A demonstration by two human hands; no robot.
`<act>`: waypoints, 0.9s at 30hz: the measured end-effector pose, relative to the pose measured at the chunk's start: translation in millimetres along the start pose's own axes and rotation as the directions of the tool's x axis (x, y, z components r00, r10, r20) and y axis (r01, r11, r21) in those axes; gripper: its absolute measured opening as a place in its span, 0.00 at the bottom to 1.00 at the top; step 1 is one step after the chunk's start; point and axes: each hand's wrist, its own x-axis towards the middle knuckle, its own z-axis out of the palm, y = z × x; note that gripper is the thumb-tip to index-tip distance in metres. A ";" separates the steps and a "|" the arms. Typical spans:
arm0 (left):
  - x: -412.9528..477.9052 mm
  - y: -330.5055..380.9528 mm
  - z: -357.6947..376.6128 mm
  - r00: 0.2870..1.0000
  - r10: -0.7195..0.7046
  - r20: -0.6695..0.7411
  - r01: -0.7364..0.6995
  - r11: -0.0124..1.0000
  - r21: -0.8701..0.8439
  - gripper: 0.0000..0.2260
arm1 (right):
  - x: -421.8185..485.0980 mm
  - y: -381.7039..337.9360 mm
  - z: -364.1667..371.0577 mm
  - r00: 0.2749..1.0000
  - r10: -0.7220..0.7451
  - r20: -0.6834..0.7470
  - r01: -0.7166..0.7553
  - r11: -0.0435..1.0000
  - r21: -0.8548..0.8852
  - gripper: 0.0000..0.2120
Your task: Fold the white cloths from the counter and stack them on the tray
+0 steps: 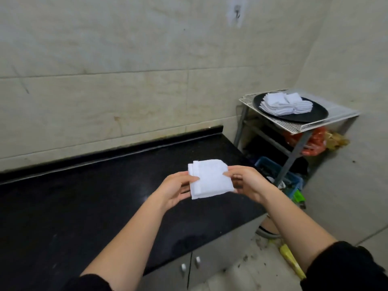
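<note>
A folded white cloth (210, 178) hangs in the air above the right end of the black counter (84, 206). My left hand (175, 189) pinches its left edge with the thumb on top. My right hand (247, 182) pinches its right edge. At the right, a round black tray (315, 115) sits on a wire rack and carries a stack of folded white cloths (283, 105).
The wire rack (298, 127) stands on grey metal legs right of the counter. Under it are orange bags (312, 143) and a blue crate (273, 166). A tiled wall runs behind. Grey cabinet doors (189, 267) sit below the counter. The floor is littered.
</note>
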 end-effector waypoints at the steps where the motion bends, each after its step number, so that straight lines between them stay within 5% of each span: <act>1: 12.2 6.5 16.5 1.000 0.002 0.008 -0.002 1.000 0.023 0.14 | 7.3 -7.8 -17.7 1.000 -0.020 -0.016 0.021 1.000 0.007 0.07; 19: 263.7 140.2 264.4 0.984 0.120 0.130 -0.135 0.984 0.113 0.06 | 179.2 -197.4 -264.2 0.969 -0.203 -0.139 0.197 0.979 -0.052 0.09; 27: 352.5 170.1 345.8 0.980 0.195 0.035 -0.198 0.970 0.143 0.19 | 263.8 -253.4 -348.1 0.969 -0.206 -0.136 0.189 0.974 -0.126 0.09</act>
